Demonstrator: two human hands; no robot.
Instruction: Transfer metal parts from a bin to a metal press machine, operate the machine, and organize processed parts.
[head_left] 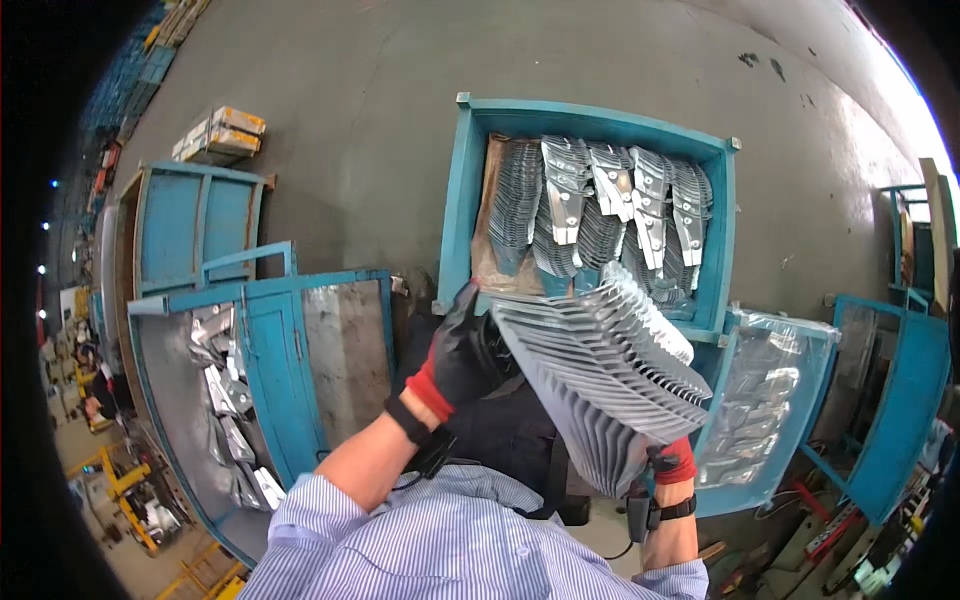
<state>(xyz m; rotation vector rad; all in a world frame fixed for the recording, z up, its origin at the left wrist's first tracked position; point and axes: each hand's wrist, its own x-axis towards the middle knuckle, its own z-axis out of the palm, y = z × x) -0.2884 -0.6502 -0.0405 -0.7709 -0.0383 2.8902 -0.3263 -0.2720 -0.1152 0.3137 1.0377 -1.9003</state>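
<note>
Between both gloved hands, left [462, 352] and right [672, 462], each grip closed, sits a fanned metal-plate stack [600, 375].

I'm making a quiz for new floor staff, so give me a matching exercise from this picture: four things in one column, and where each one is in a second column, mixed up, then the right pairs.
Things
1. fanned stack of metal plates
2. open blue bin of stacked plates
3. plastic-lined bin
4. boxes

Places
A. on the floor, far upper left
B. held between both gloved hands
C. straight ahead, beyond the hands
D. low at the right

Pairs: 1-B, 2-C, 3-D, 4-A

The left hand grips the stack's upper left edge; the right hand supports it from below.
</note>
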